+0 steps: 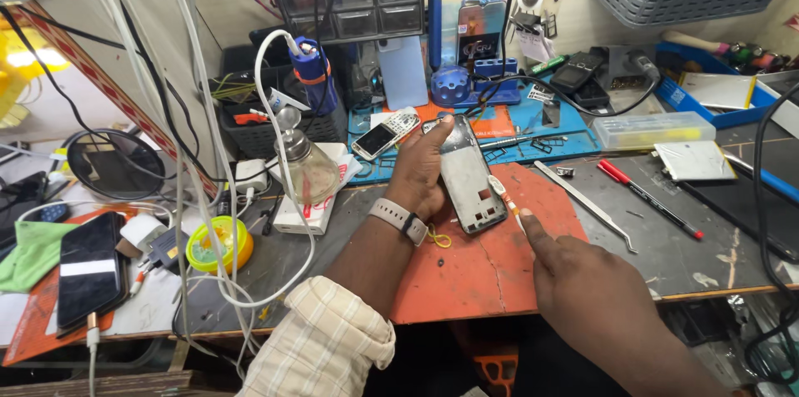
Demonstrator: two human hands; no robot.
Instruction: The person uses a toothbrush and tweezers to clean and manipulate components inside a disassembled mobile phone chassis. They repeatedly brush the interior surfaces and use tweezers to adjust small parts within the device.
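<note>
The bench is evenly and brightly lit from above. Overexposed yellow glare is seen at the far left edge. Shadows are soft. Straight lines are bowed at the edges by wide-angle distortion.

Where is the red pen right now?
In the head view, the red pen lies on the dark bench top to the right of the orange mat, just beyond the metal tweezers and below the clear plastic box.

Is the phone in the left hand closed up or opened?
Opened: the phone in the left hand shows its bare inner frame, no cover fitted. The right hand points at its edge.
</note>
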